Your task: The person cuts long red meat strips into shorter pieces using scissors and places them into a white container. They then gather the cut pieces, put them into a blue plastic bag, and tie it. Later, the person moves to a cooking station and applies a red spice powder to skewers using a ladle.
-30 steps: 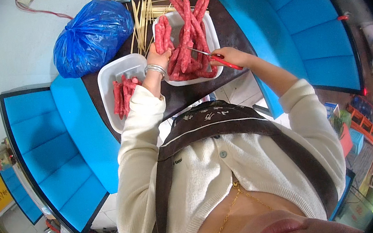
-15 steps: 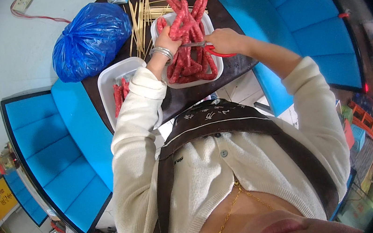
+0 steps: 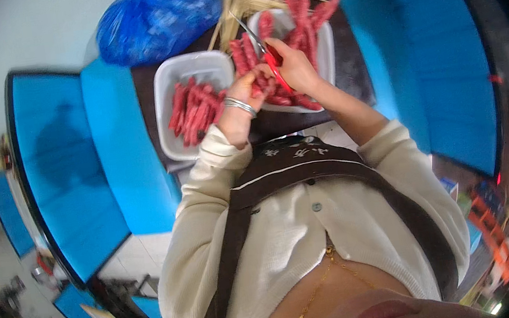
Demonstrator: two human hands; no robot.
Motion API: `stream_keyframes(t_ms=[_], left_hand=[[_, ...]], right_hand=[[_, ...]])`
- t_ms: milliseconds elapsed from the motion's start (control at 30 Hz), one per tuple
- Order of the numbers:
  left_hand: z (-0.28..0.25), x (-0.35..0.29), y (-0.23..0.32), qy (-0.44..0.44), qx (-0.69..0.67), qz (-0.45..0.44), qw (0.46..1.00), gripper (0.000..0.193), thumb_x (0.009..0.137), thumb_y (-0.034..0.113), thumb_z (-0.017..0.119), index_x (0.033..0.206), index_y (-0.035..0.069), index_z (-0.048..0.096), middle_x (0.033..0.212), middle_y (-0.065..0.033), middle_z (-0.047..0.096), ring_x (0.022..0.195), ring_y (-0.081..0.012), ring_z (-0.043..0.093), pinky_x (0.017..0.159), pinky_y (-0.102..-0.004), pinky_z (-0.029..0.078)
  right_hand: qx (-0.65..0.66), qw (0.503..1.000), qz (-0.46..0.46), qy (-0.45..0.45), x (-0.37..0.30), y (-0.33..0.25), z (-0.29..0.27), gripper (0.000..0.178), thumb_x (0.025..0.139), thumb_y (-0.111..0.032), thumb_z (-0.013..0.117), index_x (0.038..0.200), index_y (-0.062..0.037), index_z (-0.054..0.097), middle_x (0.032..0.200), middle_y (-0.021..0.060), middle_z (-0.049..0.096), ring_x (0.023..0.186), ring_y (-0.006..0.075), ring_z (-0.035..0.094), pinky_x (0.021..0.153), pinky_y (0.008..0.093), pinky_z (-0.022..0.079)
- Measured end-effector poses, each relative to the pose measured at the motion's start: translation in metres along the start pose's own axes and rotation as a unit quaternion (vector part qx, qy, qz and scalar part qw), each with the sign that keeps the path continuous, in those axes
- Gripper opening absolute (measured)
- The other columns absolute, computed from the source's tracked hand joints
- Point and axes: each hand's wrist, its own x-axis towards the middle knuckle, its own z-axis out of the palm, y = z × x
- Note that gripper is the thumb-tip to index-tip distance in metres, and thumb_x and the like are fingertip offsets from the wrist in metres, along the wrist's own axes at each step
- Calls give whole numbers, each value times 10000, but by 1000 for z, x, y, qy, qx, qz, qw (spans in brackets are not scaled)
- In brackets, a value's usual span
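My right hand (image 3: 295,68) is closed round the red handles of a pair of scissors (image 3: 274,66), whose blades point away and to the left. Just beside it, my left hand (image 3: 245,96) is closed on red sausages (image 3: 240,56) at the near left edge of the right-hand tray. Motion blur hides exactly how many pieces it holds. A pile of linked raw sausages (image 3: 308,29) fills the right-hand white tray (image 3: 325,53), some rising above its rim. To the left, several cut sausages (image 3: 195,110) lie in a second white tray (image 3: 162,84).
A full blue plastic bag (image 3: 159,18) sits at the far left of the dark table (image 3: 356,75). Thin bamboo sticks (image 3: 234,4) lie behind the trays. Blue padded benches (image 3: 117,145) flank the table on both sides.
My left hand has come nearer and lower. The scissors have swung from pointing left across the sausages to pointing away. The view has shifted, exposing more of the left tray.
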Motion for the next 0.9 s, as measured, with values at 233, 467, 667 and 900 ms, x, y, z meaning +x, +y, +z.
stream_keyframes(t_ms=[233,467,667,900], left_hand=[[-76,-42,12,162,-66,217,960,107,814,129,536,910,89,513,780,-61,569,730,-229,564,624,-391,467],[-103,-5,67,270,-30,219,937,44,801,108,552,838,112,527,696,-31,550,629,-165,526,537,-299,429],[-111,-64,78,254,-6,163,953,127,810,129,561,928,147,517,793,10,547,696,-121,513,559,-265,430],[-113,-105,58,269,-5,92,959,193,818,214,563,991,135,529,906,-11,578,752,-139,512,573,-265,401]], right_hand=[[363,917,142,-86,-11,2,77,421,703,-76,607,1071,-1,420,685,43,489,564,115,498,510,213,407],[229,954,174,-82,43,5,95,424,746,-68,586,1123,-52,392,798,71,546,672,138,564,579,234,461],[223,959,79,-159,-32,29,54,319,743,-84,584,1007,-20,416,707,30,488,617,98,490,546,226,411],[-71,976,162,-126,-218,65,8,504,676,-153,706,1110,-78,459,762,91,548,676,165,534,594,282,444]])
